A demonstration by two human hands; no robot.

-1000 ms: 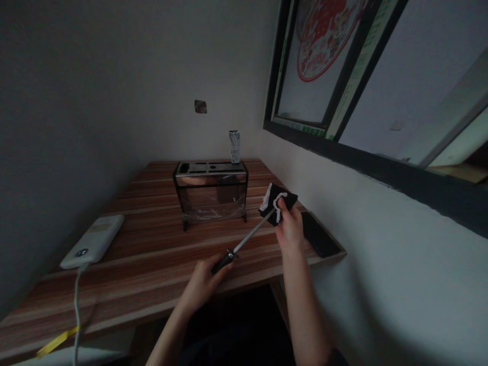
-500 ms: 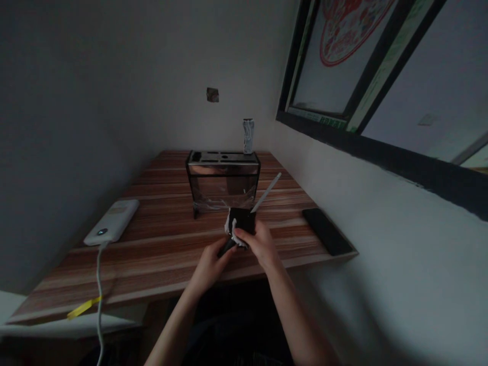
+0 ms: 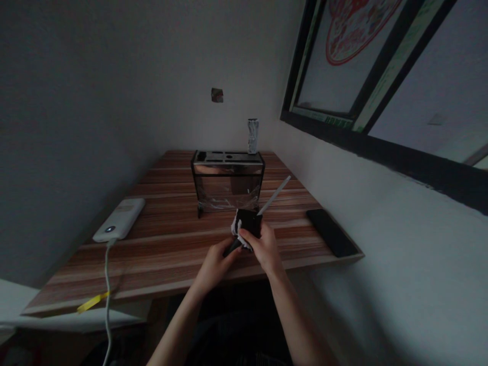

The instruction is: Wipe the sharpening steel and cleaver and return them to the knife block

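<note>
Two bare hands meet above the near edge of the counter (image 3: 163,223), around one slim grey rod with a dark handle (image 3: 275,194) and one small black cloth with ragged white edging (image 3: 249,218). The left hand (image 3: 214,263) has its grip closed around the handle; the right hand (image 3: 266,247) has its grip closed on the cloth, thumb on top, with the rod's grey length emerging beyond it towards one to two o'clock.

From the hands, one black-framed rectangular stand with clear panels and a slotted top (image 3: 229,175) sits between eleven and twelve. One upright silver, foil-like strip (image 3: 252,136) rises at twelve, at the stand's rear right; whether it rests on the top is unclear. One white rounded power bank (image 3: 120,219) lies at nine, with one pale cable (image 3: 107,284) running down past one yellow strip (image 3: 93,302). One flat black phone-like slab (image 3: 331,233) lies at three.

The counter is striped reddish-brown wood grain. Grey walls enclose it, with one small dark square opening (image 3: 217,95) near twelve and one dark-framed window (image 3: 324,126) at one, bearing a red round decoration (image 3: 358,30). The room is dim.
</note>
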